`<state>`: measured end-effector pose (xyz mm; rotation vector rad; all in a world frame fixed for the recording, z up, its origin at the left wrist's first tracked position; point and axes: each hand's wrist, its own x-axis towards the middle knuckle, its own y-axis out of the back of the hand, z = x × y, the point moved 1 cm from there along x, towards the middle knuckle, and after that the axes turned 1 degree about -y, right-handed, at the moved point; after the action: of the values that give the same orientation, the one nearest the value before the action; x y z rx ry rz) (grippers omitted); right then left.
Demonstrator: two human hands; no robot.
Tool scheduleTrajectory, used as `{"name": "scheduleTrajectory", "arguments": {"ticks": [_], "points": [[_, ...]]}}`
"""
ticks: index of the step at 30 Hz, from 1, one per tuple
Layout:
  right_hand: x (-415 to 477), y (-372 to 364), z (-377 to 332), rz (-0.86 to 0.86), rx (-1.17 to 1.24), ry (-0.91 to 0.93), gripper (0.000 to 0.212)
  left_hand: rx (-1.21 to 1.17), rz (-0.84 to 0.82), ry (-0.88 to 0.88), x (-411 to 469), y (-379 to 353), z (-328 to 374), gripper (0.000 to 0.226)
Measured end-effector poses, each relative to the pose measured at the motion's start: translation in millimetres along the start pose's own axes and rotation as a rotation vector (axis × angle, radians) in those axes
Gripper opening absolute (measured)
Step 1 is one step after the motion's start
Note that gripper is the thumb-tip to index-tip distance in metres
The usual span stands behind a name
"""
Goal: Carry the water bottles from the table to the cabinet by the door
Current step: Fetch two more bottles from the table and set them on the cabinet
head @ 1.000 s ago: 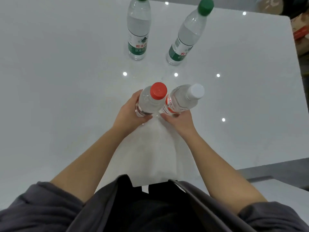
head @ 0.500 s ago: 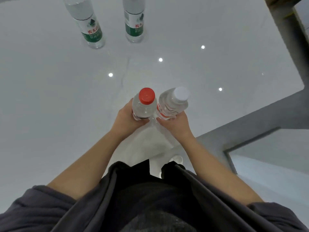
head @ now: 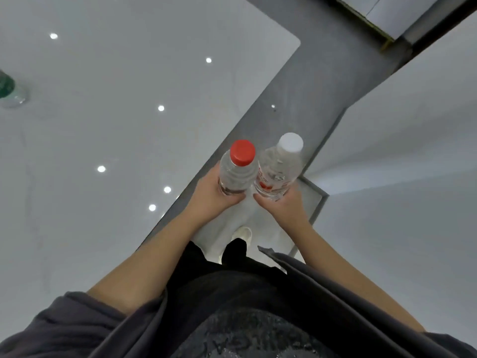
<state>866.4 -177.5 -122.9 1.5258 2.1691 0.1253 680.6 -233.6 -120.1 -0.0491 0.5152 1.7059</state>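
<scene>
I hold two clear water bottles upright in front of my body, side by side and almost touching. My left hand (head: 214,195) grips the red-capped bottle (head: 238,166) around its lower part. My right hand (head: 281,206) grips the white-capped bottle (head: 280,167), which has a red mark on its label. Both bottles hang past the edge of the white table (head: 116,125), above the grey floor (head: 296,81). The base of a green-labelled bottle (head: 10,93) stands on the table at the far left edge of view; its top is cut off.
The table's rounded corner (head: 294,41) is at upper centre. A white surface (head: 413,151) fills the right side, with a narrow grey floor strip between it and the table. My white shoe (head: 241,235) shows below the hands.
The view has swung to the right: the table and its green-labelled bottles slid left, one out of view. Both hands have carried their bottles off the table and over the floor.
</scene>
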Motion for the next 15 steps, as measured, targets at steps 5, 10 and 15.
{"name": "scheduleTrajectory", "arguments": {"ticks": [5,10,15], "points": [[-13.6,72.0,12.0,0.145,0.086,-0.026,0.069,-0.022,-0.098,-0.071,11.8,-69.5,41.7,0.051],[-27.9,122.1,-1.7,0.362,0.132,-0.012,0.072,-0.034,-0.185,-0.218,31.0,-100.4,99.4,0.054],[-26.7,166.1,-65.0,0.575,0.19,0.118,0.065,-0.107,-0.233,-0.366,54.6,-105.0,186.5,0.051]]}}
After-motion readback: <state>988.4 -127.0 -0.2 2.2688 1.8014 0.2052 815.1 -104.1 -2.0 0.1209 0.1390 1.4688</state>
